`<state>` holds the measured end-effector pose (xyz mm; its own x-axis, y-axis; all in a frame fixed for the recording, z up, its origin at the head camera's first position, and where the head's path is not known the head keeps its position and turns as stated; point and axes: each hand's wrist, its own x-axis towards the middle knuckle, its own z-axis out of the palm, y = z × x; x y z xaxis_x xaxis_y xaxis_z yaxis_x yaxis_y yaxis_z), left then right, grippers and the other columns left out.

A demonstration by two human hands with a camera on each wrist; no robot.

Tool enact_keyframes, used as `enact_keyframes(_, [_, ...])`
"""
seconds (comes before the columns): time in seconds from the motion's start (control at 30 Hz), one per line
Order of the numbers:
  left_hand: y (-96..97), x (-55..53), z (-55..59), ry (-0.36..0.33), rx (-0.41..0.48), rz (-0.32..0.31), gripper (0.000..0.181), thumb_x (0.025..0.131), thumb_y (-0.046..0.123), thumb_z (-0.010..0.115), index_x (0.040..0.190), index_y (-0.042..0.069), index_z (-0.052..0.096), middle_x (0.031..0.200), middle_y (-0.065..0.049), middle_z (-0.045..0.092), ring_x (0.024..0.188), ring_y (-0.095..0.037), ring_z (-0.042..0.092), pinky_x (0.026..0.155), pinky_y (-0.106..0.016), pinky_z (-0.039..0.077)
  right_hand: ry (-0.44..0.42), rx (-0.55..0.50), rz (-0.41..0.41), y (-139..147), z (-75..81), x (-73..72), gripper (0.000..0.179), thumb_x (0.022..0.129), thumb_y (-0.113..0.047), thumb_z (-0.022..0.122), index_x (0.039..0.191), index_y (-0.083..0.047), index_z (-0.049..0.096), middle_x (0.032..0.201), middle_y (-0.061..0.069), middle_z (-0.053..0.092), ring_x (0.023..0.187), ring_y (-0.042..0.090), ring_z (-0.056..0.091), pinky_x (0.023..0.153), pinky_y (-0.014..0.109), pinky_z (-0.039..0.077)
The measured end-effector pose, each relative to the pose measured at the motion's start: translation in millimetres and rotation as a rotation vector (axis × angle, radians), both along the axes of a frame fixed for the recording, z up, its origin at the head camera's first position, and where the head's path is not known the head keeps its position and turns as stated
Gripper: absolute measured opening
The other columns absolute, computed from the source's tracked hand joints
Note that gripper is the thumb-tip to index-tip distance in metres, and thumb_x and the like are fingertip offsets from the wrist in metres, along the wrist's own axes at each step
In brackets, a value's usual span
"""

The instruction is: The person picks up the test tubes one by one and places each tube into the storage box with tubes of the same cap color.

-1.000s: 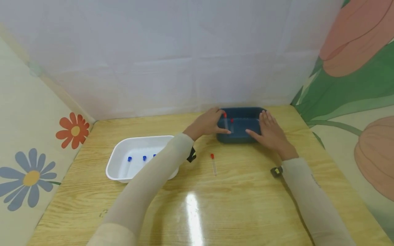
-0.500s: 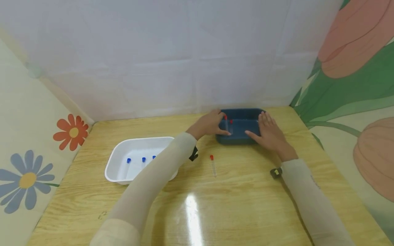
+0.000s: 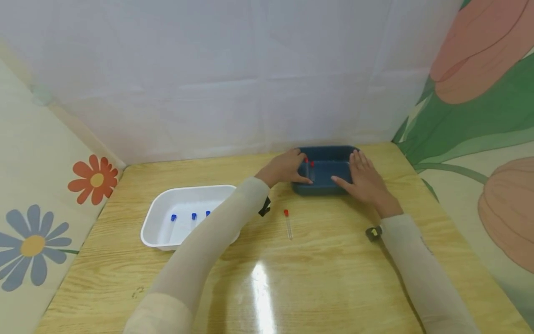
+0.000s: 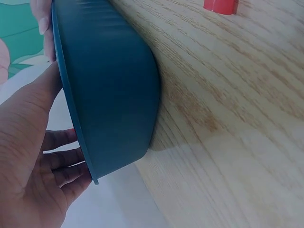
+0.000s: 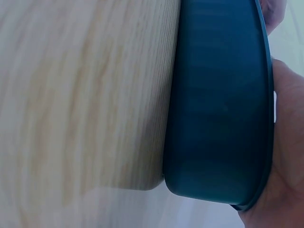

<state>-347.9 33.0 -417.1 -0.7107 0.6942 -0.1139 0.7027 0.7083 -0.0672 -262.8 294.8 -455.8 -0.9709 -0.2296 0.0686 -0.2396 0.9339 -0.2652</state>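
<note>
- Creased white backdrop (image 3: 200,83), standing along the far edge of the surface.
- Pale wood-grain surface (image 3: 329,278), glossy, with a streak of glare toward the near edge.
- White tray (image 3: 196,197) toward the left edge of the surface, partly hidden behind the left sleeve (image 3: 217,236).
- Dark blue tray (image 3: 323,188) flat against the far edge of the surface, toward its far right corner. Probably light, stiff plastic; best taken by the rim at both ends.
- Right hand (image 3: 365,178) against the tray's right rim, fingers straight, thumb reaching inward; gripping nothing.
- Left hand (image 3: 288,167) over the tray's left rim, well apart from the right; finger near a red cap, thumb near the tube's lower end. Cannot tell if pinching or merely touching.
- Beneath it, inside the dark blue tray near the left wall, the nearer red-capped tube (image 3: 307,169); just beside it, a second red-capped tube (image 3: 312,167).
- Loose red-capped tube (image 3: 289,225) on the surface, between the trays, about midway between left and right edges.
- Three blue-capped tubes (image 3: 171,227) visible in the white tray.
- Tubes likely light, rigid, slick, prone to rolling; glass or plastic unclear, so treat as fragile. Grip just below the cap, gently.
</note>
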Motion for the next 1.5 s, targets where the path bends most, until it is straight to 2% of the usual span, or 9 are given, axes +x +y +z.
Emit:
enact_keyframes(0.3, [5.9, -1.8, -4.2, 0.076, -0.048, -0.025, 0.087, 0.082, 0.074, 0.066, 0.137, 0.006, 0.057, 0.125, -0.009, 0.058, 0.111, -0.021, 0.056, 0.093, -0.034, 0.051, -0.013, -0.004, 0.002, 1, -0.1, 1.1, 0.106, 0.099, -0.074, 0.031, 0.157, 0.008, -0.002, 0.166, 0.024, -0.011, 0.153, 0.033, -0.017, 0.124, 0.054, -0.003])
enact_keyframes(0.5, [11.4, -1.8, -8.6, 0.066, -0.07, -0.003, 0.085, 0.084, 0.071, 0.068, 0.138, 0.006, 0.057, 0.129, -0.01, 0.056, 0.116, -0.024, 0.055, 0.093, -0.035, 0.054, -0.009, -0.007, -0.001, 1, -0.7, 0.9, 0.107, 0.098, -0.075, 0.032, 0.157, 0.008, -0.002, 0.166, 0.023, -0.01, 0.154, 0.032, -0.017, 0.124, 0.053, -0.003])
enact_keyframes(0.7, [15.5, 1.5, -10.4, 0.074, -0.097, 0.002, 0.074, 0.085, 0.069, 0.068, 0.132, 0.011, 0.062, 0.126, -0.007, 0.058, 0.113, -0.021, 0.057, 0.092, -0.035, 0.055, -0.013, -0.012, 0.003, 1, -1.6, 0.7, 0.106, 0.099, -0.074, 0.032, 0.157, 0.007, -0.003, 0.166, 0.024, -0.01, 0.153, 0.032, -0.018, 0.124, 0.054, -0.003])
enact_keyframes(1.0, [21.5, 4.5, -7.0, 0.01, -0.136, -0.005, 0.059, 0.09, 0.058, 0.069, 0.127, 0.012, 0.067, 0.133, -0.01, 0.059, 0.12, -0.025, 0.056, 0.103, -0.038, 0.048, 0.0, -0.01, 0.007, 0, -0.9, 1.7, 0.105, 0.099, -0.073, 0.033, 0.157, 0.007, -0.003, 0.166, 0.026, -0.007, 0.154, 0.034, -0.015, 0.124, 0.054, -0.002])
enact_keyframes(1.3, [25.7, 7.3, -3.9, -0.042, -0.153, 0.025, 0.053, 0.092, 0.054, 0.07, 0.126, 0.014, 0.069, 0.132, -0.01, 0.059, 0.119, -0.025, 0.056, 0.102, -0.042, 0.05, 0.001, -0.006, 0.011, 0, -0.1, 3.4, 0.105, 0.099, -0.072, 0.033, 0.157, 0.008, -0.001, 0.166, 0.026, -0.007, 0.154, 0.036, -0.013, 0.124, 0.054, -0.001])
enact_keyframes(1.5, [28.4, 7.7, -4.5, -0.041, -0.17, 0.022, 0.055, 0.092, 0.056, 0.069, 0.129, 0.015, 0.067, 0.133, -0.01, 0.058, 0.119, -0.026, 0.056, 0.101, -0.041, 0.05, 0.007, -0.005, 0.009, 1, -0.9, 4.5, 0.105, 0.099, -0.072, 0.034, 0.157, 0.008, 0.0, 0.166, 0.026, -0.007, 0.154, 0.036, -0.012, 0.124, 0.053, -0.002])
